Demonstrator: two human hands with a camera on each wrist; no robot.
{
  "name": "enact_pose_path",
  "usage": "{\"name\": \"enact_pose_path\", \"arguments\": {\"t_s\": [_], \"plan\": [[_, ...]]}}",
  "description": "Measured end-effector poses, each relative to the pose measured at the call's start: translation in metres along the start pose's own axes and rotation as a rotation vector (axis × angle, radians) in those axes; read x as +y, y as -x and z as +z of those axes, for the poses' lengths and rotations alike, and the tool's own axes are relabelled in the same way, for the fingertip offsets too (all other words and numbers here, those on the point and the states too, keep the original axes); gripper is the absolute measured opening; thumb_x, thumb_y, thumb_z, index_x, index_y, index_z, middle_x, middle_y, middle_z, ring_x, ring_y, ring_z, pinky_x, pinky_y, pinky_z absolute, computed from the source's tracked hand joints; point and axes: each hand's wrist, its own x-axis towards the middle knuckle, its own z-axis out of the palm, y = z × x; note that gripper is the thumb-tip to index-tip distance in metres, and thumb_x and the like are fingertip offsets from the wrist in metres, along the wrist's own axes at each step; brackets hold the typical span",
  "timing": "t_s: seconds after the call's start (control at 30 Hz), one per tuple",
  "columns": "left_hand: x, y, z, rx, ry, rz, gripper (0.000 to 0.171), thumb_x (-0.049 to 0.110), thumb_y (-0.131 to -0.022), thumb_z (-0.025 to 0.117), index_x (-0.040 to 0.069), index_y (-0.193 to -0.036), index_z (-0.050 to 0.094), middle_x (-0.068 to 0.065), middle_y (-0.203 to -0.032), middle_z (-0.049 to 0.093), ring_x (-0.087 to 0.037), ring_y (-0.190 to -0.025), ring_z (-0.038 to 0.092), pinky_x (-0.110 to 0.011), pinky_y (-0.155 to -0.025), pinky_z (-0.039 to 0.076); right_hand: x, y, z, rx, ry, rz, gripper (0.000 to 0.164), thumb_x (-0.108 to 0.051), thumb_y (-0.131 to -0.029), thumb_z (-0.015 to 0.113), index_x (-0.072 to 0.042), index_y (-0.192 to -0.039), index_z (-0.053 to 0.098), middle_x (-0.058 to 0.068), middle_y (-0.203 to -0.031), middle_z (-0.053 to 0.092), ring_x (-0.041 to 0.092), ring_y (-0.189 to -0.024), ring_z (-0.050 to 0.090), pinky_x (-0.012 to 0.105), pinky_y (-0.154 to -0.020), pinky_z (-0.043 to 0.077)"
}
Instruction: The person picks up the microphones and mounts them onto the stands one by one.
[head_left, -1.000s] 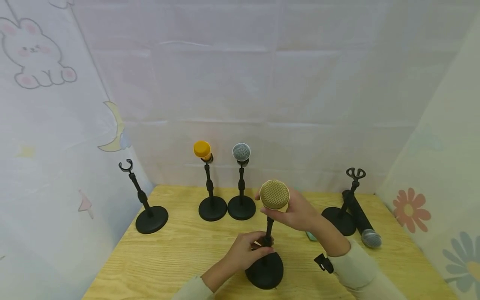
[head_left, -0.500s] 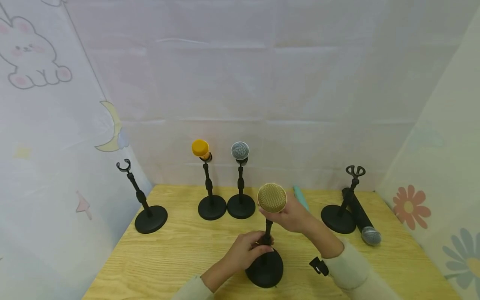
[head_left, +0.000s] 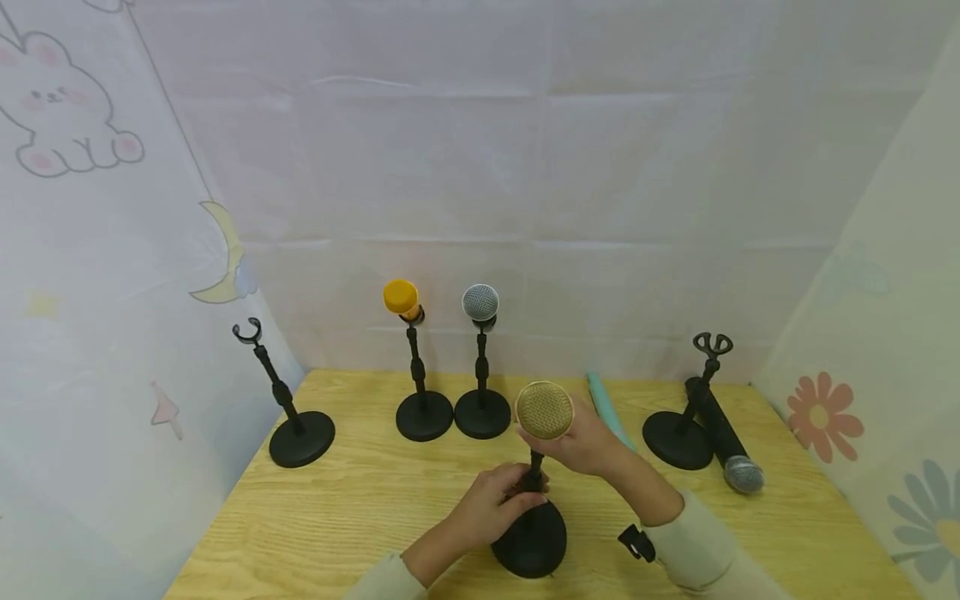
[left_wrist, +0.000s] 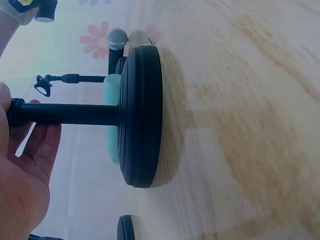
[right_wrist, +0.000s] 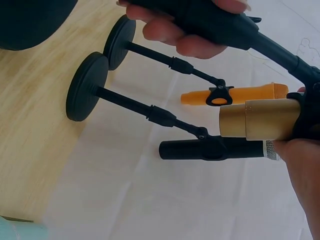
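Note:
A black desktop microphone stand (head_left: 529,542) stands upright on its round base near the front of the table. My left hand (head_left: 483,504) grips its pole, thumb in front and fingers behind. Above, my right hand (head_left: 588,437) holds a gold microphone (head_left: 545,410), whose mesh head faces the head camera. In the right wrist view, the gold microphone's body (right_wrist: 257,120) lies within the stand's black clip (right_wrist: 307,112), with my right hand (right_wrist: 305,180) around the head end. My left fingers (right_wrist: 175,35) wrap the pole there too.
Behind stand a stand with an orange microphone (head_left: 402,297) and one with a silver-headed microphone (head_left: 481,302). Stands with bare clips are at left (head_left: 302,437) and right (head_left: 678,437). A black microphone (head_left: 723,442) and a long turquoise thing (head_left: 606,408) lie on the table (head_left: 337,533).
My right hand and the gold microphone have come down slightly toward the stand. The turquoise thing, earlier mostly behind my right arm, shows more. My left hand keeps its grip on the pole.

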Motion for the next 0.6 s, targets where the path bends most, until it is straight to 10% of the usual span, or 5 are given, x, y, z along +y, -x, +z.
{"name": "enact_pose_path", "arguments": {"t_s": [0.37,0.6], "plan": [[0.003,-0.001,-0.001,-0.026,-0.041,0.054,0.026,0.022,-0.104,0.059,0.007,-0.124,0.063,-0.004,-0.116,0.071,-0.007,-0.106,0.066,-0.022,-0.088,0.056,0.006,0.002,0.0,-0.022,-0.008,-0.065,0.022,0.001,-0.092,0.071,-0.012,-0.109,0.068,0.001,-0.105,0.069,0.014,-0.096,0.067,0.034,-0.084,0.056],[0.003,-0.006,-0.013,-0.226,-0.073,0.029,0.034,0.026,-0.111,0.044,0.007,-0.135,0.055,-0.003,-0.127,0.068,-0.009,-0.12,0.062,-0.026,-0.099,0.051,0.007,0.002,0.0,-0.028,0.015,-0.076,0.022,0.0,-0.092,0.071,-0.013,-0.109,0.069,0.0,-0.105,0.07,0.008,-0.094,0.066,0.034,-0.083,0.056]]}}
